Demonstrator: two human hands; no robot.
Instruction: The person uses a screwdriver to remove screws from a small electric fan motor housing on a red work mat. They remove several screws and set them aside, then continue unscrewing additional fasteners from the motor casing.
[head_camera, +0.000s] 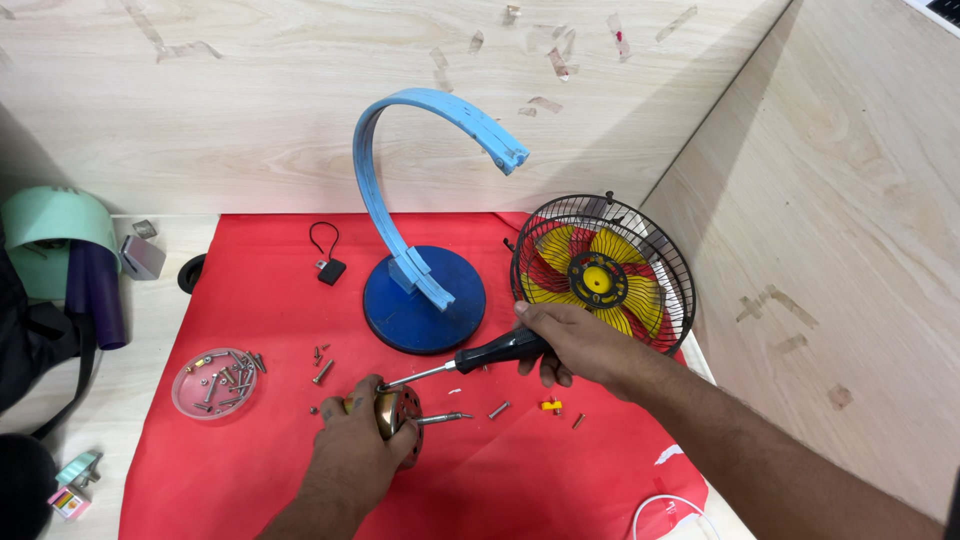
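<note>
My left hand (358, 445) grips a small round fan motor (396, 412) with a brass-coloured body and a thin shaft pointing right, low on the red mat (250, 470). My right hand (575, 342) holds a black-handled screwdriver (500, 352) whose metal tip touches the top of the motor. Just behind my right hand a black wire fan cage (603, 270) with yellow blades leans against the right wall. A blue curved stand on a round blue base (425, 300) rises at the mat's middle.
A clear round dish (213, 382) holds several screws at the left; loose screws (322, 370) and a small orange part (549, 405) lie on the mat. A black tag with a loop (330, 270), a mint and purple object (70, 255) and a white cable (675, 510) are nearby. Wooden walls close the back and right.
</note>
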